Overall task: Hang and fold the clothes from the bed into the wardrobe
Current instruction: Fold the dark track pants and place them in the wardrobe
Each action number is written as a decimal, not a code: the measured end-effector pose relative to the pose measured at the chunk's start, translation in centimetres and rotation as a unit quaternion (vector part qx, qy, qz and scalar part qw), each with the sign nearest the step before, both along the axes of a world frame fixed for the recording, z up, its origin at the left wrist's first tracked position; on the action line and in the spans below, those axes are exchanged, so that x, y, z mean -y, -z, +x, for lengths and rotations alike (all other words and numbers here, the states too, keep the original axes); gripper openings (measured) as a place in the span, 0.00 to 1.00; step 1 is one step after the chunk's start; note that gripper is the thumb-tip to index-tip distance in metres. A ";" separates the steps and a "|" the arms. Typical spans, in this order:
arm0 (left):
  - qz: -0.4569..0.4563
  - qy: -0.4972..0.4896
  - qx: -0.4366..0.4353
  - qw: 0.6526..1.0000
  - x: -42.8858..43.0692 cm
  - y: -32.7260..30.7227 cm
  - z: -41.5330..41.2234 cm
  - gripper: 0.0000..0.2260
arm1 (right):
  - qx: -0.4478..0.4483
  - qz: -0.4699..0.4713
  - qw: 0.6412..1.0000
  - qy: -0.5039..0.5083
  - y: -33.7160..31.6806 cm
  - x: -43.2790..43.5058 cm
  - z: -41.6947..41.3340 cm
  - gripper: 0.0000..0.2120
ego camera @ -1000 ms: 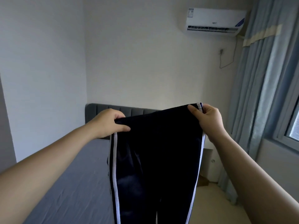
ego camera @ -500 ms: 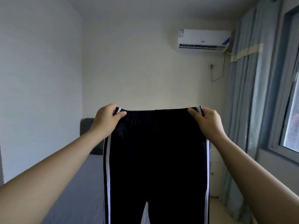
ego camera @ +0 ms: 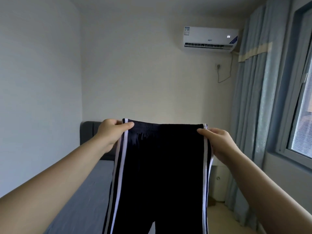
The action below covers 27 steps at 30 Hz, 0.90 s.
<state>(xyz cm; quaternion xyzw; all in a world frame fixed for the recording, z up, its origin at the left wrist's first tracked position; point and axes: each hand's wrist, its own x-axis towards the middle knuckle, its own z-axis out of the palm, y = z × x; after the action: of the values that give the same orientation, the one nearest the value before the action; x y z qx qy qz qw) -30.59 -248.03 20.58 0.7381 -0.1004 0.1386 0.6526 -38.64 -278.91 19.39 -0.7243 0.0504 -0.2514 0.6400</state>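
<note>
Above the bed's [ego camera: 79, 200] right-hand edge, a pair of dark track trousers [ego camera: 162, 166] hangs spread flat by its waist. The left hand [ego camera: 110, 132] pinches one waist corner between thumb and curled fingers, and the right hand [ego camera: 219, 142] grips the other. This looks like the straightening step before a fold. The next move probably calls for bringing both corners together so the legs stack. The fabric looks thin and smooth, with gathered elastic on top and white side stripes.

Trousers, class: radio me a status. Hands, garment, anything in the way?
Left hand and right hand each pinch a waistband corner. Black trousers hang spread flat, legs down, by the bed. Nothing seen in the way; wardrobe not in view.
</note>
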 end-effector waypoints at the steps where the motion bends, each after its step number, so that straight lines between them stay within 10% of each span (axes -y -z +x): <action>1: -0.024 0.025 -0.006 0.999 0.7 0.2 -0.4 0.07 | 0.011 0.014 1.000 0.010 0.4 -0.7 0.0 0.13; 20: -0.097 0.288 0.015 0.953 3.9 2.4 -6.5 0.11 | 0.083 -0.113 0.946 -0.291 1.8 -6.2 -3.7 0.26; 27: -0.094 0.333 0.014 0.938 3.7 2.9 -7.0 0.10 | 0.134 -0.162 0.957 -0.198 2.0 -6.9 -2.7 0.20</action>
<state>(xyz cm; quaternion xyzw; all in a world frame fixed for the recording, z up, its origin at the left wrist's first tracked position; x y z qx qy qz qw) -37.56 -251.68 17.68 0.5954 -0.3365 -0.0674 0.7264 -41.36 -272.06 17.40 -0.7731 -0.2217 -0.2197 0.5522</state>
